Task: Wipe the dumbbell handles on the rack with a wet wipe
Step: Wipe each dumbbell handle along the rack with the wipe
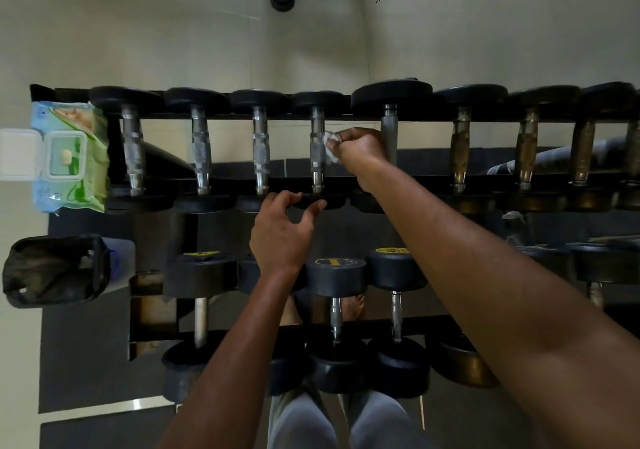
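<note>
A black rack (426, 117) holds a top row of dumbbells with steel handles. My right hand (360, 147) grips a crumpled white wet wipe (329, 147) and holds it against the right side of the fourth dumbbell's handle (317, 147). My left hand (282, 230) curls its fingers round the near black head (320, 201) of that same dumbbell. Three more silver handles lie to the left (199, 149). Further right the handles look rusty and brownish (460, 150).
A green and blue pack of wet wipes (71, 157) lies at the rack's left end with its lid open. A bin lined with a black bag (55, 270) stands below it. A lower row of dumbbells (336, 275) sits near my legs.
</note>
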{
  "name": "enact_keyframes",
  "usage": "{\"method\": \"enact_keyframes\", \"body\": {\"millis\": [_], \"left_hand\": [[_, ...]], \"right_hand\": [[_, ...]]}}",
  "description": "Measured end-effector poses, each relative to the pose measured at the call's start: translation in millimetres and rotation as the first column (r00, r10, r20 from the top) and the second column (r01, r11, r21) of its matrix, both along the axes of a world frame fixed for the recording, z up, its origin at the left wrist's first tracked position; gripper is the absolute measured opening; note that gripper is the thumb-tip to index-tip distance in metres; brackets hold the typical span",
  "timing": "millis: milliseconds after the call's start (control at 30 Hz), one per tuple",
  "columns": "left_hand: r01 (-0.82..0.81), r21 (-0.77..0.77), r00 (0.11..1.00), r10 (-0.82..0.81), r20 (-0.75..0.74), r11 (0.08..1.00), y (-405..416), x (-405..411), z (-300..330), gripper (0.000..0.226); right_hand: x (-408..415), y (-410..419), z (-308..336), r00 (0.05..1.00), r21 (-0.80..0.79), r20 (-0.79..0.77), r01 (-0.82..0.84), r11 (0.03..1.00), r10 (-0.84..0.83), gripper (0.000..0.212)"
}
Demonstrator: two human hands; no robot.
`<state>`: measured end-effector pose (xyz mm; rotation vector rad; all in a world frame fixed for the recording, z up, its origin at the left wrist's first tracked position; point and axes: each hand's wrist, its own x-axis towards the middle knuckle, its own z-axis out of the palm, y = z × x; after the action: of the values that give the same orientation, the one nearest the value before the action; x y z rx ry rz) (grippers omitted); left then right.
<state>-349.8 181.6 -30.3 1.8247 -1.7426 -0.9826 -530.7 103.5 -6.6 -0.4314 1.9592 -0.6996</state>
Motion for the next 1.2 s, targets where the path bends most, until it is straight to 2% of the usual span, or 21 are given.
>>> {"method": "enact_keyframes", "body": {"millis": [100, 267, 367, 433, 467, 500, 533, 600, 667, 733, 800, 933, 1067, 1200], "left_hand": [[-0.002, -0.006, 1.0, 0.002, -0.002, 1.0, 0.1, 0.8, -1.5, 0.045], [0.008, -0.013, 1.0, -0.008, 0.001, 1.0, 0.8, 0.5, -1.3, 0.043], [0.014, -0.013, 1.0, -0.015, -0.013, 1.0, 1.4, 1.0, -2.3, 0.042], [0.012, -0.013, 1.0, -0.012, -0.02, 1.0, 2.4, 2.0, -3.6, 0.04], [0.01, -0.01, 1.0, -0.01, -0.024, 1.0, 3.0, 2.5, -3.9, 0.04], [0.009, -0.008, 1.0, -0.009, -0.028, 1.0, 3.7, 2.8, -3.9, 0.04], [0.007, -0.008, 1.0, -0.008, -0.03, 1.0, 4.1, 2.6, -3.7, 0.039], [0.003, -0.01, 0.999, -0.003, -0.032, 1.0, 5.7, 2.2, -3.4, 0.039], [-0.009, -0.018, 0.999, 0.009, -0.04, 1.0, 8.5, 1.3, -3.4, 0.041], [-0.028, -0.038, 0.999, 0.027, -0.041, 0.999, 11.2, 0.1, -4.1, 0.042], [-0.052, -0.059, 0.998, 0.051, -0.025, 0.997, 14.3, -1.5, -5.4, 0.044], [-0.095, -0.088, 0.995, 0.094, -0.013, 0.992, 20.2, -3.7, -7.3, 0.047], [-0.149, -0.041, 0.989, 0.148, -0.029, 0.988, 23.2, -5.2, -6.9, 0.051], [-0.179, 0.013, 0.984, 0.179, -0.021, 0.984, 24.4, -7.3, -8.4, 0.057]], "right_hand": [[-3.2, -10.8, 1.8, 0.997, -0.007, 0.065, 0.052, 0.999, -0.051, 0.019], [-6.1, -19.5, 3.5, 0.993, -0.088, 0.069, 0.104, 0.991, -0.098, 0.014], [-9.4, -11.9, 1.6, 0.993, -0.264, 0.068, 0.108, 0.959, -0.093, 0.013], [-12.2, -8.5, 1.5, 0.997, -0.417, -0.076, -0.026, 0.909, -0.006, 0.014], [-12.3, -8.3, 1.8, 0.969, -0.446, -0.235, -0.172, 0.878, 0.07, 0.015], [-11.5, -9.3, 2.7, 0.891, -0.426, -0.428, -0.347, 0.835, 0.151, 0.015], [-10.2, -10.9, 3.5, 0.75, -0.36, -0.625, -0.525, 0.772, 0.218, 0.015], [-8.7, -15.9, 4.3, 0.393, -0.152, -0.879, -0.766, 0.625, 0.268, 0.014], [-9.2, -22.9, 3.8, 0.12, 0.044, -0.953, -0.854, 0.519, 0.279, 0.016], [-8.5, -28.1, 5.8, -0.035, 0.189, -0.947, -0.863, 0.468, 0.319, 0.017], [-5.8, -32.4, 12.0, -0.091, 0.276, -0.913, -0.855, 0.439, 0.397, 0.019], [5.9, -44.4, 26.8, -0.129, 0.373, -0.836, -0.846, 0.38, 0.533, 0.019], [10.8, -47.9, 35.6, -0.071, 0.375, -0.741, -0.869, 0.323, 0.668, 0.018], [15.9, -38.1, 35.8, -0.146, 0.409, -0.66, -0.893, 0.189, 0.737, 0.02]]}}
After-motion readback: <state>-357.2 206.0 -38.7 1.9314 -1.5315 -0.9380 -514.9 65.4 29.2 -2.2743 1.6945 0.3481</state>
